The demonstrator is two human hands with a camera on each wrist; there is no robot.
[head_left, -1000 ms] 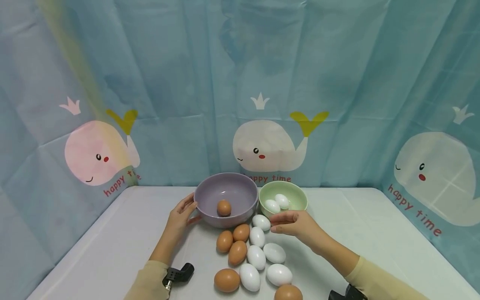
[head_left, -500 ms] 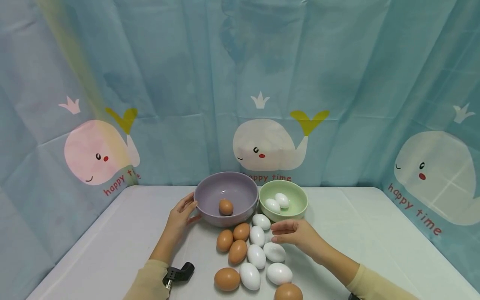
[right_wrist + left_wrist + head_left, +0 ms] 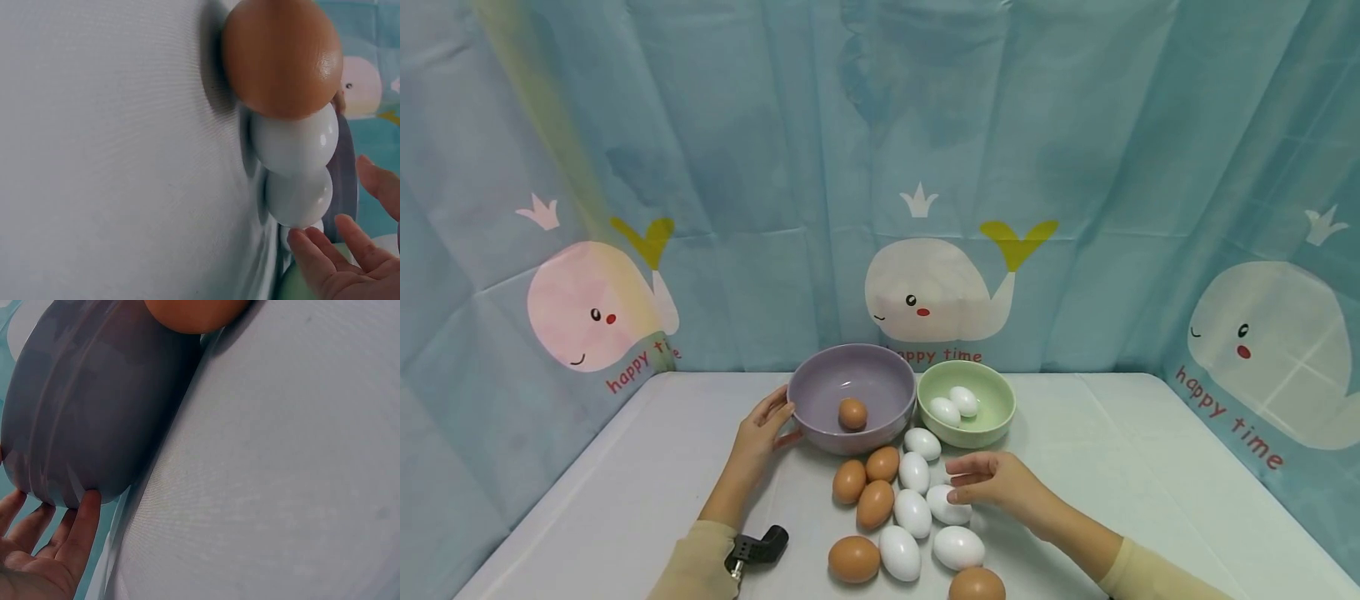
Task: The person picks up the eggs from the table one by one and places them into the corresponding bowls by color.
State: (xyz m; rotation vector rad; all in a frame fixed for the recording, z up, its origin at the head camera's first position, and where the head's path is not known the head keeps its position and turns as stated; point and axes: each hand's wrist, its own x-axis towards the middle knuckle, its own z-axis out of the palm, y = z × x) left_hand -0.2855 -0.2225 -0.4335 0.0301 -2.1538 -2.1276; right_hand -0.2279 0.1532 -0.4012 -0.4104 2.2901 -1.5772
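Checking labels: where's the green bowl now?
In the head view, right of centre near the far edge of the table, the green bowl sits directly right of the purple bowl.

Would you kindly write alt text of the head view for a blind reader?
A person's left hand rests against a purple bowl holding one brown egg; the right hand is near six loose white eggs. Five loose brown eggs also lie on the white table, and a green bowl holds two white eggs. Behind hangs a blue whale-print curtain.
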